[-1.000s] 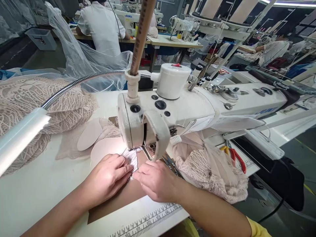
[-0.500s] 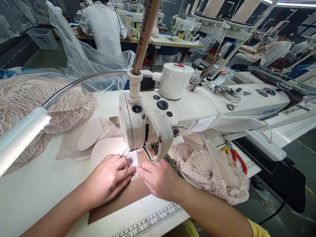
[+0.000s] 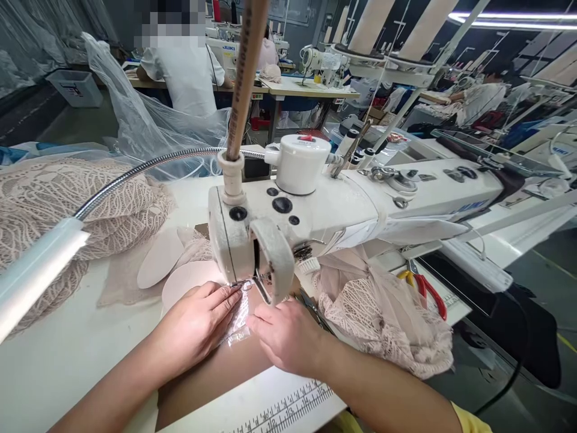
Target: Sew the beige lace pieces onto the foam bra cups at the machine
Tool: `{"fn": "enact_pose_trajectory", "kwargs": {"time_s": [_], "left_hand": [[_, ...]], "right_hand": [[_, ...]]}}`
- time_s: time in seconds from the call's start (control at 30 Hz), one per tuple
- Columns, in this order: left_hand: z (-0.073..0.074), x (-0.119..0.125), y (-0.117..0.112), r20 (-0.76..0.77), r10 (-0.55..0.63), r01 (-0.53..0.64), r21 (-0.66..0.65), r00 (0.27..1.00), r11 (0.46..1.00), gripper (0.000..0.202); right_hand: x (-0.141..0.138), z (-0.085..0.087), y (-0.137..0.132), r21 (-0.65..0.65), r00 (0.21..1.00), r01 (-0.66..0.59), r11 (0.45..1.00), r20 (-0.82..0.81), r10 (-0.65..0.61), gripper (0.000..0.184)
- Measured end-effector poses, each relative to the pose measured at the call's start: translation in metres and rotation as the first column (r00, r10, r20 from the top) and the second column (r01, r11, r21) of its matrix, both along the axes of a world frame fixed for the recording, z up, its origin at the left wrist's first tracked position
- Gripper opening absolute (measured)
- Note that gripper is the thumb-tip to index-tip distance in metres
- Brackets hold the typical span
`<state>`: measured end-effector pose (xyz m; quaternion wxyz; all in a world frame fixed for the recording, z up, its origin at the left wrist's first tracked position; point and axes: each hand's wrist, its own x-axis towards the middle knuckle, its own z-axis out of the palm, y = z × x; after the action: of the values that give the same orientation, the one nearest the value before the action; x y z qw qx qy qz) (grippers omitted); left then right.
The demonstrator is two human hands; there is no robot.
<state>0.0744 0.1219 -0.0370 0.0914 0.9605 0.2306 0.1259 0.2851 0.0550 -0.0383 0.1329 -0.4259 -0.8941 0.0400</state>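
Observation:
A sewing machine [image 3: 288, 210] stands in front of me, its needle area low over a small piece of pale lace [image 3: 238, 319]. My left hand [image 3: 198, 322] lies on the lace's left side, fingers stretched out together and fingertips close to the presser foot [image 3: 246, 285]. At the lace's right edge, my right hand [image 3: 288, 334] is closed, thumb and forefinger pinched there; its other fingers are curled under. Clear film shows at the lace's near end. Brown sheet material [image 3: 202, 385] lies under both hands. Flat pale cups [image 3: 184, 279] rest beyond my left hand.
Bunched beige lace [image 3: 387, 313] lies right of the machine, near red-handled scissors [image 3: 430, 294] and dark snips [image 3: 315, 310]. A larger lace heap [image 3: 90, 204] sits left, below a lamp [image 3: 40, 270]. A printed ruler [image 3: 288, 415] runs along the front edge. A co-worker [image 3: 184, 72] sits ahead.
My left fingertips have moved forward toward the presser foot, uncovering more of the lace. My right hand stays close to the lace's right edge. The view has shifted slightly.

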Motion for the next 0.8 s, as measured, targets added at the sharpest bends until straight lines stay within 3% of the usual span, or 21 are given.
{"fn": "enact_pose_trajectory", "kwargs": {"time_s": [0.27,0.43,0.63,0.8], "left_hand": [[0.002,0.002,0.002,-0.002,0.016,-0.016,0.064,1.000,0.998,0.024],[0.002,0.000,0.004,0.010,-0.005,0.005,0.038,1.000,0.999,0.022],[0.002,-0.002,0.007,-0.002,-0.023,0.023,0.033,1.000,0.999,0.023],[0.002,-0.003,0.011,0.053,-0.032,0.031,0.013,0.998,0.999,0.024]], "right_hand": [[-0.002,0.002,0.004,-0.049,0.998,0.064,0.997,0.028,-0.063,0.014],[-0.006,0.006,0.009,-0.029,0.989,0.132,0.991,0.072,-0.129,0.016],[-0.008,0.002,0.012,-0.075,0.975,0.185,0.980,0.135,-0.174,0.038],[-0.012,0.004,0.014,-0.099,0.955,0.296,0.950,0.049,-0.292,0.042]]}}
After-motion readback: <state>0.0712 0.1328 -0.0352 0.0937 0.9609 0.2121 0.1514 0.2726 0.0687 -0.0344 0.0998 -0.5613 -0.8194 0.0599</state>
